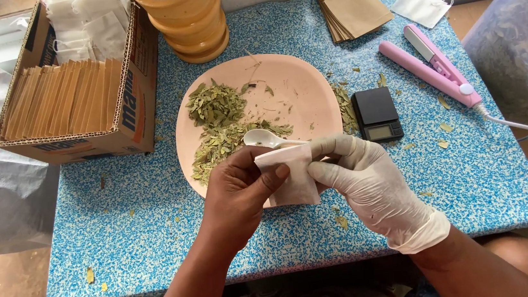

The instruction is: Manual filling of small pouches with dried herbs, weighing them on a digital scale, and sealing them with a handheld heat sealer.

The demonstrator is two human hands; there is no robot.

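We see it all from one camera on the person's head. It looks almost straight down at the blue speckled table [157, 243], from close by. Our two hands sit low in the middle of the picture, with our knees at the bottom edge. The far side of the table is at the top. No second view shares this scene.

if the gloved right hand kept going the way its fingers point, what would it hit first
The right hand points leftward, so it would probably meet the small white pouch it already pinches, then the bare left hand right behind it.
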